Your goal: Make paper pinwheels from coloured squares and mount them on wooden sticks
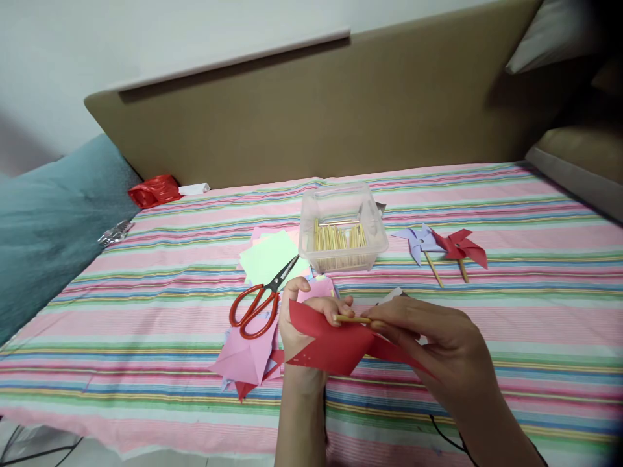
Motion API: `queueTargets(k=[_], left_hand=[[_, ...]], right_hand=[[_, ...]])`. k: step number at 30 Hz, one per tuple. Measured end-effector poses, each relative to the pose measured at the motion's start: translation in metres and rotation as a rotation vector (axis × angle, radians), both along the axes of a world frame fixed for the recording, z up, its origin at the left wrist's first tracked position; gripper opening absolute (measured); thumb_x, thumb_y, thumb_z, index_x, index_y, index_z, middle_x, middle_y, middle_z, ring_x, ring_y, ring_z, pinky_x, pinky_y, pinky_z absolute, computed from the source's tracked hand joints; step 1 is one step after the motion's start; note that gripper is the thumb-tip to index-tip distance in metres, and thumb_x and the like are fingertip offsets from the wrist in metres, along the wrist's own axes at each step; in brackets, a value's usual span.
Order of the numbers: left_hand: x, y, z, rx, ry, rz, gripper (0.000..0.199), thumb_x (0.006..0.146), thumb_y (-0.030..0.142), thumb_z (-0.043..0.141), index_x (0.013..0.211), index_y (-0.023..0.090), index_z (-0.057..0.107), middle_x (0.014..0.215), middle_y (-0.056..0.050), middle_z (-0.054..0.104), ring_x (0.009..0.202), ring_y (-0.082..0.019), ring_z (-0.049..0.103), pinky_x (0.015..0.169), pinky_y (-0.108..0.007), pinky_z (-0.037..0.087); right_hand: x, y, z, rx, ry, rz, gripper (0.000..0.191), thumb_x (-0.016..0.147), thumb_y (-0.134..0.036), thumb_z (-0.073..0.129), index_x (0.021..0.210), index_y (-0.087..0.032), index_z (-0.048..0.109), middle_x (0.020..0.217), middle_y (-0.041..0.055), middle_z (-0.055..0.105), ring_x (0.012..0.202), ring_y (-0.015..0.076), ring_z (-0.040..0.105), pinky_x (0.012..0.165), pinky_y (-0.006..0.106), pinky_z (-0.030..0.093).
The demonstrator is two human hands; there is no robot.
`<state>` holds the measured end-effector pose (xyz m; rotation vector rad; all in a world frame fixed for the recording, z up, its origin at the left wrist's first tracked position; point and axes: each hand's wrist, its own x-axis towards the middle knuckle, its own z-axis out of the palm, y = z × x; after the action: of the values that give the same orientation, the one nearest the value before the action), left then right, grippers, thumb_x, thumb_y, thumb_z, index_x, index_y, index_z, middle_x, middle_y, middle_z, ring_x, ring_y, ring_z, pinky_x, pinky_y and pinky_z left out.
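Observation:
A cut and partly folded sheet of red paper [335,347] spreads between my hands above the cloth. My left hand [296,318] is behind it, its fingers curled against the paper's upper edge. The fingers of my right hand [433,331] pinch a short wooden stick [353,319], which lies across the top of the red paper; its tip reaches my left fingertips. Scissors with red handles [263,301] rest on coloured paper left of my left hand. Part of the red paper is covered by my right fingers.
A clear plastic box [343,253] holds many short sticks. Beside it lie pale green paper [270,256], pink paper [248,353], a purple pinwheel [421,243] and a red pinwheel [460,246]. Striped cloth [146,311] covers the surface. Farther left is a red plastic bag [156,190].

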<state>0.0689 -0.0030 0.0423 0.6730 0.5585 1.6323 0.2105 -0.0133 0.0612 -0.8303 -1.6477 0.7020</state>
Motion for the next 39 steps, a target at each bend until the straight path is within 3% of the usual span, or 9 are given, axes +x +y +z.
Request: queueTargets(k=[6, 12, 15, 18, 22, 32, 39], left_hand=[[0.003, -0.002, 0.000, -0.016, -0.044, 0.020, 0.034, 0.071, 0.027, 0.077, 0.089, 0.024, 0.050, 0.055, 0.011, 0.061, 0.060, -0.007, 0.064, 0.083, -0.028, 0.055], [0.002, -0.001, -0.001, 0.035, -0.018, -0.012, 0.047, 0.063, 0.019, 0.083, 0.093, 0.026, 0.048, 0.060, 0.012, 0.061, 0.064, -0.005, 0.064, 0.085, -0.026, 0.053], [0.002, -0.001, -0.002, -0.007, -0.001, 0.016, 0.053, 0.059, 0.018, 0.084, 0.098, 0.027, 0.048, 0.072, 0.010, 0.063, 0.069, -0.007, 0.065, 0.084, -0.025, 0.052], [0.004, 0.001, -0.004, -0.104, 0.051, 0.047, 0.052, 0.063, 0.021, 0.082, 0.101, 0.027, 0.047, 0.080, 0.005, 0.067, 0.070, -0.010, 0.066, 0.071, -0.024, 0.053], [0.006, 0.005, -0.008, -0.211, 0.078, 0.131, 0.055, 0.063, 0.020, 0.081, 0.106, 0.025, 0.047, 0.073, 0.005, 0.068, 0.062, -0.010, 0.064, 0.063, -0.022, 0.051], [0.006, 0.007, -0.007, -0.285, 0.065, 0.212, 0.057, 0.059, 0.013, 0.082, 0.099, 0.023, 0.043, 0.062, 0.007, 0.067, 0.057, -0.008, 0.063, 0.061, -0.018, 0.050], [0.003, 0.008, -0.008, -0.267, 0.090, 0.242, 0.056, 0.057, 0.013, 0.082, 0.096, 0.023, 0.044, 0.062, 0.006, 0.068, 0.054, -0.008, 0.063, 0.060, -0.019, 0.050]], right_hand=[[-0.003, -0.001, -0.001, -0.043, 0.007, -0.004, 0.019, 0.083, -0.007, 0.062, 0.089, -0.020, 0.073, 0.080, 0.0021, 0.073, 0.073, 0.0130, 0.067, 0.065, 0.023, 0.053], [-0.005, -0.001, -0.002, -0.150, 0.073, -0.006, 0.020, 0.081, -0.010, 0.061, 0.087, -0.024, 0.074, 0.078, -0.0009, 0.073, 0.071, 0.0128, 0.066, 0.063, 0.021, 0.051], [-0.007, -0.002, -0.008, -0.278, 0.127, -0.022, 0.019, 0.080, -0.012, 0.061, 0.084, -0.024, 0.074, 0.075, -0.0014, 0.071, 0.070, 0.0129, 0.064, 0.062, 0.020, 0.049], [-0.010, -0.001, -0.013, -0.464, 0.159, -0.023, 0.012, 0.082, -0.023, 0.062, 0.074, -0.020, 0.071, 0.064, -0.0005, 0.065, 0.059, 0.0119, 0.057, 0.054, 0.021, 0.045], [-0.016, 0.002, -0.015, -0.626, 0.202, -0.041, 0.026, 0.081, -0.039, 0.064, 0.066, -0.017, 0.064, 0.058, -0.0006, 0.055, 0.050, 0.0094, 0.044, 0.045, 0.021, 0.035], [-0.022, 0.004, -0.020, -0.720, 0.213, -0.029, 0.035, 0.079, -0.045, 0.064, 0.060, -0.017, 0.057, 0.050, -0.0047, 0.038, 0.047, 0.0076, 0.028, 0.044, 0.023, 0.024], [-0.025, 0.004, -0.022, -0.740, 0.246, -0.004, 0.035, 0.078, -0.046, 0.065, 0.060, -0.016, 0.059, 0.051, -0.0041, 0.041, 0.046, 0.0067, 0.028, 0.043, 0.023, 0.022]])
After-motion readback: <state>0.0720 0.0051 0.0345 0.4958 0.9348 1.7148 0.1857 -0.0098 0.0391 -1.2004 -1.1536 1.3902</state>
